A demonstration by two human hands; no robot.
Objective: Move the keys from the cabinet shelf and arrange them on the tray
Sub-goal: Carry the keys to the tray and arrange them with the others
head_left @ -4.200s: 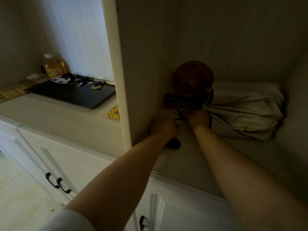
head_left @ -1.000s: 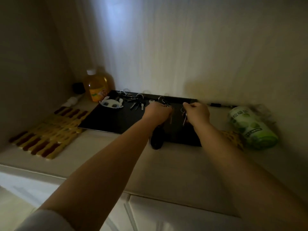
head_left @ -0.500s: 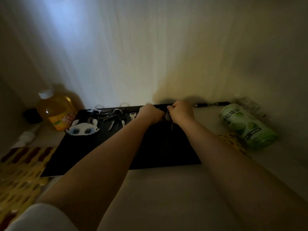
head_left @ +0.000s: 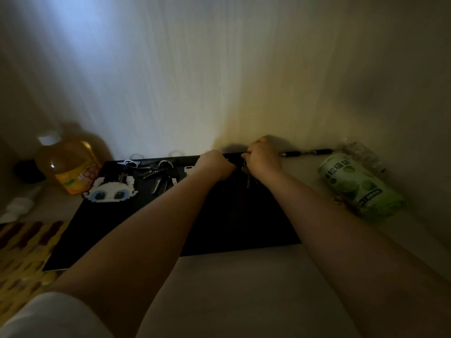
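A black tray [head_left: 244, 230] lies on the counter against the wall. Along its far edge rest a white pixel-art keychain [head_left: 111, 191], a bunch of keys [head_left: 158, 174] and a white key tag [head_left: 189, 170]. My left hand [head_left: 214, 164] is closed over the tray's far edge; what it holds is hidden under the fingers. Just to its right, my right hand [head_left: 262, 157] pinches a ring with keys [head_left: 246, 175] that hang down onto the tray.
An orange juice bottle [head_left: 64, 164] stands left of the tray. A green wrapped roll [head_left: 358, 187] lies to the right, with a black pen-like rod [head_left: 305, 152] along the wall. A yellow and red slatted mat [head_left: 22, 250] sits at the near left.
Both hands left the cabinet shelf with keys and came to the tray. Over the last half second they stayed at the far edge, the right hand's keys lowering onto it.
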